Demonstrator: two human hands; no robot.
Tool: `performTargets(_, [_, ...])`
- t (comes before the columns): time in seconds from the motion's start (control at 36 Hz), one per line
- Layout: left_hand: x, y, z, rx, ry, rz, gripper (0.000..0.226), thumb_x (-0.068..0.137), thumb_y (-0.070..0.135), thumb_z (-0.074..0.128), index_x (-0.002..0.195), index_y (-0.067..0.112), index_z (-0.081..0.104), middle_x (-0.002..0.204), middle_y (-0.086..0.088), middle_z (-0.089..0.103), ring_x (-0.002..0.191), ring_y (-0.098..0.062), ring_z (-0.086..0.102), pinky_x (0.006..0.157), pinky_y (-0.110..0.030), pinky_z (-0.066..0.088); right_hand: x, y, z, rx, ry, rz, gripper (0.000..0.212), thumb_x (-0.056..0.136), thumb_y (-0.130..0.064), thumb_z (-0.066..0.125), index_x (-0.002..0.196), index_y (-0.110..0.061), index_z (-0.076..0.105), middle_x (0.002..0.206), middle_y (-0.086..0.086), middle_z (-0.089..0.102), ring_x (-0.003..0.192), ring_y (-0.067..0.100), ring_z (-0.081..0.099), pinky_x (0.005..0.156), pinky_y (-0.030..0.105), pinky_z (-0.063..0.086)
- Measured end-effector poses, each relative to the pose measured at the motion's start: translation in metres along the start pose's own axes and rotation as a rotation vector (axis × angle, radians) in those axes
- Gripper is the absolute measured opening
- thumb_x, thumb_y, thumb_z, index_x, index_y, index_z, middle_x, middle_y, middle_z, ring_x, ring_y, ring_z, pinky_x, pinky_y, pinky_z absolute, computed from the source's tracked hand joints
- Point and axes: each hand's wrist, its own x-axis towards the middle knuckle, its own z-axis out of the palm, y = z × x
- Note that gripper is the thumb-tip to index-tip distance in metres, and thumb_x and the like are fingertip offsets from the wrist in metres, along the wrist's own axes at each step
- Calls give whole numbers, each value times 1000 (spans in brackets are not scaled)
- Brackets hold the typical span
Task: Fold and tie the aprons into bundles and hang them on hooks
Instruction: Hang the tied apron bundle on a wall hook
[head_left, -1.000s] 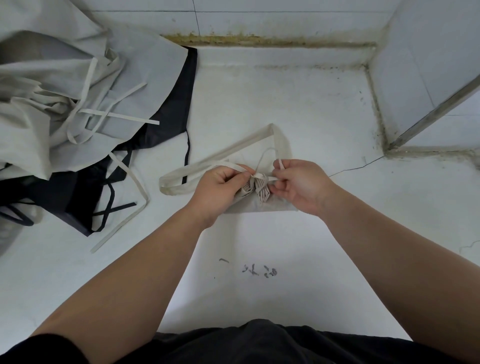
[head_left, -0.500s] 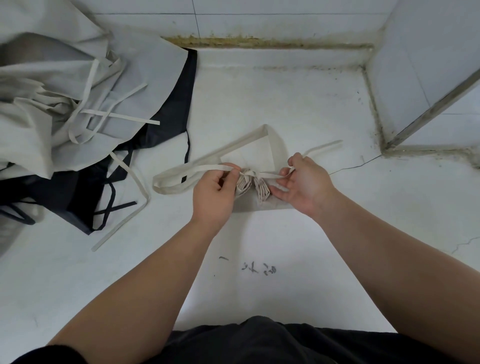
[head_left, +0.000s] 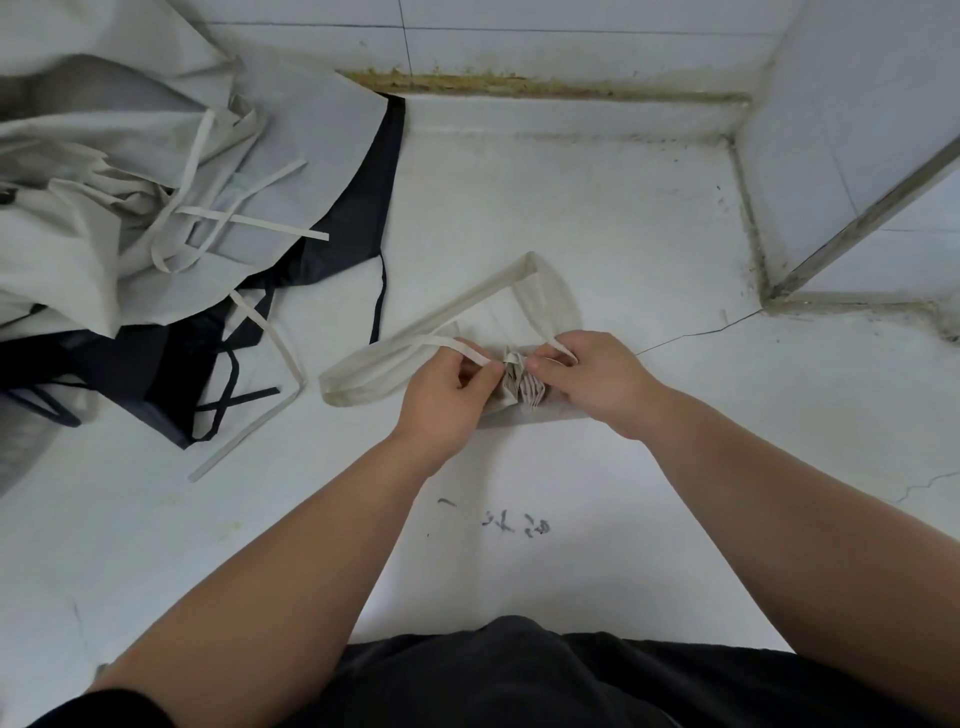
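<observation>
"Head view: where is the folded apron bundle (head_left: 522, 384) lying for you?"

"I'm seeing it resting on the white desk (head_left: 571, 208), directly between the two hands, with its long axis running left to right. The left hand (head_left: 441, 395) is sitting just beside the bundle's left end and the right hand (head_left: 597, 382) just beside its right end. Neither is nearer."

"What are they gripping?"

"The left hand is pinching a flat beige tie strap (head_left: 415, 341) trailing off left of the bundle. The right hand is pinching the other strap (head_left: 563, 348) just behind the bundle's right end. Both straps are meeting at the bundle's middle, so I'm judging the next pull is going outward along that axis."

"Material?"

"I'm guessing limp woven cloth, bunching into narrow pleated ridges at the bundle's middle. A wide strap loop (head_left: 558, 291) is lying flat behind the bundle. Loose aprons (head_left: 130, 208) are lying heaped well left of the bundle, pale over dark."
</observation>
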Motion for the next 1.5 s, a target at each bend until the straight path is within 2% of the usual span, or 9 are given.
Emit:
performTargets(0.14, [1,0,1,92,67,0,11,96,22,54,94,11,57,78,5,59,71,-7,54,60,-10,39,0,6,1,-129,82,32,22,92,-25,57,76,-11,52,66,0,47,59,16,42,48,24,31])
performTargets(0.33, [-4,-11,1,70,245,-3,19,97,24,51,100,6,57,87,-3,68,83,-18,63,68,-24,43,-4,9,-4,-95,121,135,26,93,-19,52,68,-13,49,72,8,54,58,21,49,57,28,41])
performTargets(0.53, [-10,-14,-2,153,309,57,12,98,22,50,94,11,50,73,6,58,67,-4,54,54,-6,37,-7,14,-1,-118,221,140,33,91,-16,49,60,-13,36,59,1,36,54,17,30,48,27,25])
performTargets(0.72, [-13,-20,2,162,393,16,10,98,19,49,94,10,48,70,9,55,66,0,50,54,-5,35,-9,17,7,-157,294,139,36,94,-19,46,61,-16,34,63,-1,37,54,13,32,48,26,24])
performTargets(0.86, [-10,-19,-3,174,349,-12,10,97,20,51,92,12,47,70,9,52,65,-5,48,53,-20,31,-6,18,7,-143,314,188,37,90,-16,49,57,-15,33,58,1,35,54,18,32,47,28,24])
performTargets(0.97, [-4,-22,-7,139,278,-42,11,93,23,58,85,16,54,89,-11,60,75,-19,54,67,-22,42,0,16,2,-151,288,246,29,87,-19,54,60,-16,43,61,2,42,63,24,42,50,27,29])
performTargets(1.19, [-2,-8,-14,-229,228,-274,10,88,18,66,83,11,62,77,-1,61,76,-17,55,69,-26,42,0,14,-11,71,305,238,29,88,-19,56,62,-14,44,64,3,42,64,21,39,63,32,37])
performTargets(1.42, [-1,-1,-23,-532,68,-370,29,87,6,65,114,-5,62,113,-17,68,108,-28,64,96,-40,49,-6,18,-18,570,114,343,18,95,-22,56,79,-20,47,81,-2,52,70,11,47,57,25,39])
performTargets(1.5, [-2,-2,-23,-545,58,-340,18,84,3,64,102,0,65,93,-11,65,90,-22,63,79,-34,52,-10,15,-19,685,72,349,13,95,-18,56,84,-16,48,85,4,57,69,15,54,54,27,46])
